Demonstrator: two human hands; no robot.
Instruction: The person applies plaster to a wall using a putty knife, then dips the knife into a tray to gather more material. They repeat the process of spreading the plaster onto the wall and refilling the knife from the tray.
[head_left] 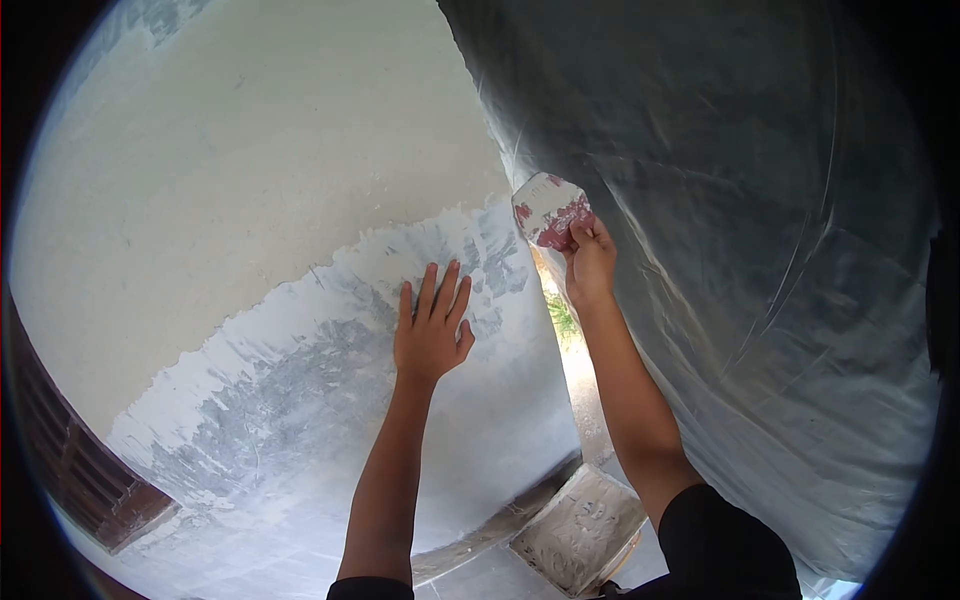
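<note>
My left hand [431,328] lies spread on the wall [330,130], palm toward it, just below the ragged lower edge of a cream coat. White and grey streaks cover the wall around the fingers. Up and to the right, my right hand [590,262] is closed on a flat red scraper [552,208] smeared with whitish putty. The scraper sits at the wall's right edge, where the wall meets a dark plastic sheet [740,180]. Its lower corner is pinched between thumb and fingers.
A putty-coated tray [580,530] rests below on the grey tiled floor [490,575]. At lower left is a brown slatted wooden frame [85,460]. The wrinkled sheet hangs along the whole right side. Daylight and greenery [560,315] show through a narrow gap beside the wall.
</note>
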